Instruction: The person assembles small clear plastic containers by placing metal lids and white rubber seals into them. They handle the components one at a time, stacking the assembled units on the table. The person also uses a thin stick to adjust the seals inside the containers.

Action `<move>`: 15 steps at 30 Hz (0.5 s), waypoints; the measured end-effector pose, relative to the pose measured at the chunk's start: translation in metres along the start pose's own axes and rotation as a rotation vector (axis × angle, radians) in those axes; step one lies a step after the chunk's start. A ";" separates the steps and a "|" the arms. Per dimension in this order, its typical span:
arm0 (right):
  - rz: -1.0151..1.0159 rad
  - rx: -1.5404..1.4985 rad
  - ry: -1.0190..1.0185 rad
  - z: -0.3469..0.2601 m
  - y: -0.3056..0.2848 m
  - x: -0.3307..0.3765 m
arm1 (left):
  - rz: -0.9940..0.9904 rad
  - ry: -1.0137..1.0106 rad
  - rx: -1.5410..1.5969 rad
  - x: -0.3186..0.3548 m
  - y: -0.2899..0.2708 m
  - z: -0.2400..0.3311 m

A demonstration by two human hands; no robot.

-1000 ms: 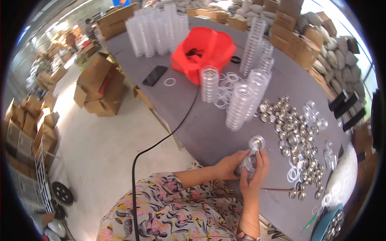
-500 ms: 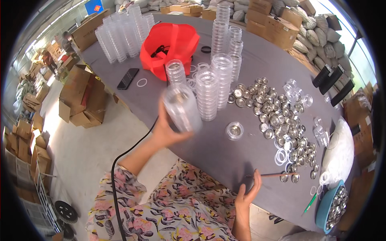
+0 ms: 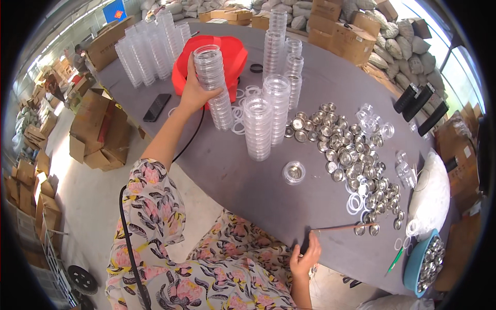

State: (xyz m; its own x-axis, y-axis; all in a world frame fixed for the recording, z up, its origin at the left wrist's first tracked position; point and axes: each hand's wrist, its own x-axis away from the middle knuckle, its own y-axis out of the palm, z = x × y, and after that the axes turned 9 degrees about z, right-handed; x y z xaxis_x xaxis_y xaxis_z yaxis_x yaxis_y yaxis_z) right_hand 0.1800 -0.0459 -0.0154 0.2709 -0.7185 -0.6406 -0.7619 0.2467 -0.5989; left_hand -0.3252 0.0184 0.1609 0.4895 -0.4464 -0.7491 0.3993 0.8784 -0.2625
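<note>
Grey table point(image 3: 310, 82), left hand point(image 3: 195, 93) gripping jar stack point(image 3: 214, 82)

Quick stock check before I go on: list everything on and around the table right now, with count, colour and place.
Stack of clear round plastic containers: one, clear, in the left hand at table's left.
Other clear stacks: several, clear, table centre and far left.
Red plastic basket: one, red, behind the held stack.
White rubber rings: many, white, beside the basket and at the right.
Silver metal cups: many, loose, table right.
Single clear lidded container: one, near centre.
Black phone: one, left edge.
Blue bowl: one, lower right, holding metal cups.
Grey table: one.
Cardboard boxes: many, brown, floor left and behind.
Left hand: gripping the stack.
Right hand: at near table edge, apparently empty.
</note>
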 end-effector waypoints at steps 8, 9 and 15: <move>0.012 0.035 -0.056 -0.001 0.004 -0.001 | -0.029 -0.080 -0.057 -0.001 0.006 0.005; 0.020 0.044 -0.059 -0.001 0.004 -0.001 | -0.012 -0.058 -0.072 0.000 0.006 0.002; 0.037 0.070 -0.065 -0.003 0.007 -0.003 | 0.034 -0.040 -0.027 0.012 0.012 -0.014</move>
State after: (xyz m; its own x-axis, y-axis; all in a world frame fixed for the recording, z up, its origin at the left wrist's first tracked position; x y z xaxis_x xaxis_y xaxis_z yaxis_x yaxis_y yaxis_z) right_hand 0.1724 -0.0443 -0.0159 0.2831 -0.6647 -0.6914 -0.7297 0.3185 -0.6050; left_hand -0.3250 0.0256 0.1404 0.5332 -0.4224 -0.7330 0.3613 0.8971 -0.2542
